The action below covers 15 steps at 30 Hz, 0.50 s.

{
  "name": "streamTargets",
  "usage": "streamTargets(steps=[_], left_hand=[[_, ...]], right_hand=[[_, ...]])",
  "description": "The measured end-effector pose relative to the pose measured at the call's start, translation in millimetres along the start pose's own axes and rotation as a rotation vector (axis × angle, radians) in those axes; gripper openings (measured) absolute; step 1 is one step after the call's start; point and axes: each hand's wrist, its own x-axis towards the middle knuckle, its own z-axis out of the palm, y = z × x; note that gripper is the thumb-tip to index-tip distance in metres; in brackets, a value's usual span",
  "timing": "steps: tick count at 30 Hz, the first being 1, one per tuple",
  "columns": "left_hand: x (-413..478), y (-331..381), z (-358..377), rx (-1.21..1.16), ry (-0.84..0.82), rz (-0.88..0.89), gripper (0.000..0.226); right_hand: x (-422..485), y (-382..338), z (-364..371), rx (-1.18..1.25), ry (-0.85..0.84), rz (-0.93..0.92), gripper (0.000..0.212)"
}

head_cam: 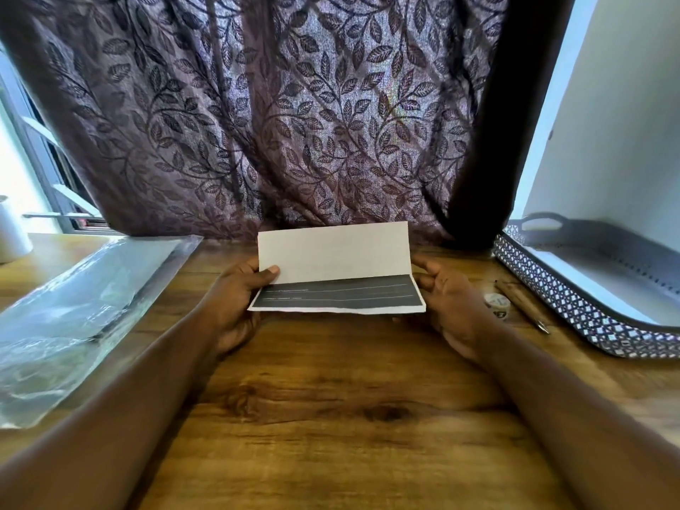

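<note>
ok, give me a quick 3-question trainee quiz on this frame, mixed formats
1. True or false: the folded paper lies untouched on the table.
2. What lies between the right hand and the tray? A) scissors B) a pen and a small white roll C) a mug
3. Fill in: the ___ of the left hand presses on the paper's white flap.

Key: 1 false, both hands hold it; 2 B; 3 thumb.

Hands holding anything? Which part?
A folded paper: the left hand pinches its left edge, thumb on top; the right hand holds its right edge.
</note>
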Motion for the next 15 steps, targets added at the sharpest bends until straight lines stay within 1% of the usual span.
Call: streamTargets(steps=[2,3,4,7,9,12,13,14,15], left_hand=[[-1.6,0.1,1.3,-0.006,0.001,0.002,0.024],[-1.6,-0.6,1.2,-0.007,-0.001,0.002,0.026],[-1.2,-1.0,1.0,-0.011,-0.003,0.005,0.026],[0.1,-2.0,1.6,-0.059,-0.008,0.021,0.027],[-1.8,-1.5,3.1,-0.114,-0.017,0.028,0.036],[-3.1,-2.5,3.1,-0.082,-0.092,0.045,0.067],[-4.1,-3.4,4.1,-0.043,-0.100,0.067,0.071],[-5.0,-4.3,5.4,-0.005,-0.092,0.099,0.069],[-5.3,-5.4,6.5,0.029,-0.076,0.131,0.060]], right_hand=[[-0.9,0.9,3.5,-0.041,-0.071,-0.001,0.064],[-1.0,2.4,4.5,-0.048,-0.071,0.002,0.063],[-1.3,2.7,5.9,-0.033,-0.052,0.005,0.058],[-2.6,1.4,7.9,0.030,0.052,-0.011,0.033],[-1.9,1.6,8.1,-0.002,0.124,-0.051,0.022],[-0.3,3.6,7.9,-0.040,0.187,-0.064,0.017],[0.3,4.5,7.2,-0.042,0.198,-0.059,0.017],[0.5,4.8,6.7,-0.033,0.204,-0.056,0.018],[0.5,4.6,6.3,-0.015,0.208,-0.053,0.018]])
